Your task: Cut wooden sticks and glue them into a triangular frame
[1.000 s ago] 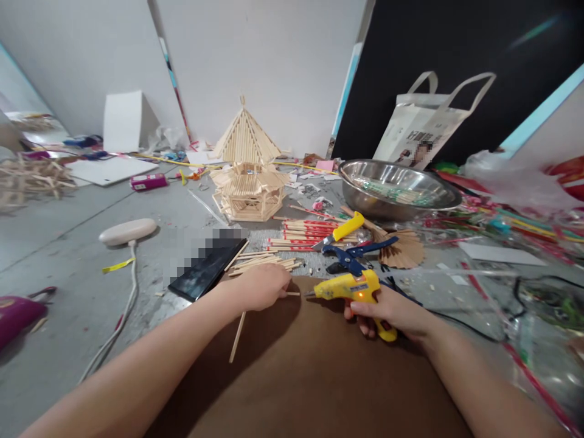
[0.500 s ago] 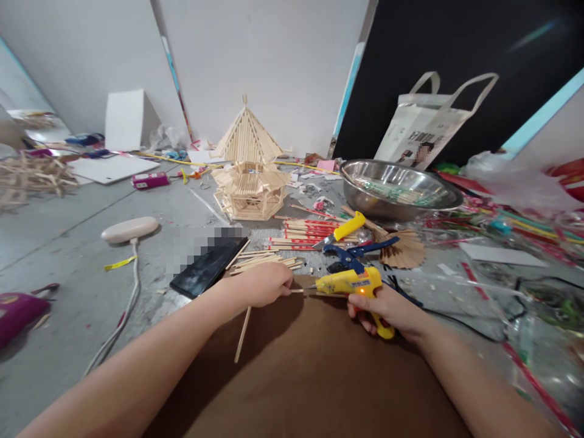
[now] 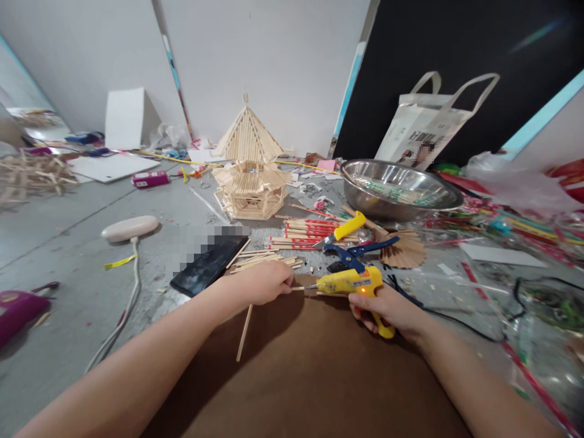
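My left hand (image 3: 260,283) is closed in a pinch on a thin wooden stick (image 3: 296,288) whose tip pokes out to the right. My right hand (image 3: 387,310) grips a yellow hot glue gun (image 3: 353,283), its nozzle touching the stick's tip. Both hands hover over a brown board (image 3: 301,365) in front of me. Another long stick (image 3: 244,333) lies on the board under my left wrist. A pile of loose sticks (image 3: 264,260) lies just beyond my left hand.
A stick-built pagoda model (image 3: 249,176) stands ahead. A black phone (image 3: 207,266), red-wrapped chopsticks (image 3: 301,234), yellow-handled cutter (image 3: 342,230), blue pliers (image 3: 353,252), a paper fan (image 3: 406,249) and a steel bowl (image 3: 396,191) lie around. A white plug and cable (image 3: 130,228) sit left.
The glue gun has moved left until its nozzle meets the stick's tip. My left hand stays in place, still pinching the stick.
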Motion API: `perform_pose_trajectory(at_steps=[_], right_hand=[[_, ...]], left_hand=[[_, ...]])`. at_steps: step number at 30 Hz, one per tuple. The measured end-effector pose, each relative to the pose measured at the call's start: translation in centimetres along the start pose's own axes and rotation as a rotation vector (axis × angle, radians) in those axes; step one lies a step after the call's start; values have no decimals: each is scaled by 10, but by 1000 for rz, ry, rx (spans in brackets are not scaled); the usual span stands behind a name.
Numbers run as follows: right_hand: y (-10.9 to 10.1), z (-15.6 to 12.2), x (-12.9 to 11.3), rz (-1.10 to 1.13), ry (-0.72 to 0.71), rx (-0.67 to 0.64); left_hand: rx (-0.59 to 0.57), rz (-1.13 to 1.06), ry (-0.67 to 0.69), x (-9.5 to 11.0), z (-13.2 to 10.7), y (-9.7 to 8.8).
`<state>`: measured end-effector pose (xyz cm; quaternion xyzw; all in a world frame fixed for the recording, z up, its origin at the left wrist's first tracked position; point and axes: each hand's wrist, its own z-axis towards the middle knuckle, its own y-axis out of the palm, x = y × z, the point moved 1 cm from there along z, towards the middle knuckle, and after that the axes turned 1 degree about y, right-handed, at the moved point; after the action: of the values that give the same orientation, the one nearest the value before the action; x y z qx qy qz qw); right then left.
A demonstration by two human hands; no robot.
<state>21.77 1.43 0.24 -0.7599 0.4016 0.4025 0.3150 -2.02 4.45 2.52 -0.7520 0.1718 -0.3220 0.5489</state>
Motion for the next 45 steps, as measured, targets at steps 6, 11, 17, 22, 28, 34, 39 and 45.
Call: perform_pose_trajectory(at_steps=[6,11,17,22,28,34,39,45], right_hand=[[1,0,0,9,-1,-1],[1,1,0,9,-6,-2],[2,-1,-2,15,-8,5],[1,0,0,18,5,2],[1,0,-1,6,5,8],[0,0,-1,10,3,12],[1,0,-1,15,-4,6],[0,0,0,16,-2,5]], left_hand=[[-9,-18,-1,1,-1,-1],[-1,-29,-5,1,0,0],[-9,-34,-6,1,-1,-1],[-7,-33,-8,4,-2,-4],[-16,-29,-7,4,-2,-5],[-14,-25,-7,3,-2,-3],[-20,-22,-21,3,-1,-3],[-22,-20,-15,2,-1,-2]])
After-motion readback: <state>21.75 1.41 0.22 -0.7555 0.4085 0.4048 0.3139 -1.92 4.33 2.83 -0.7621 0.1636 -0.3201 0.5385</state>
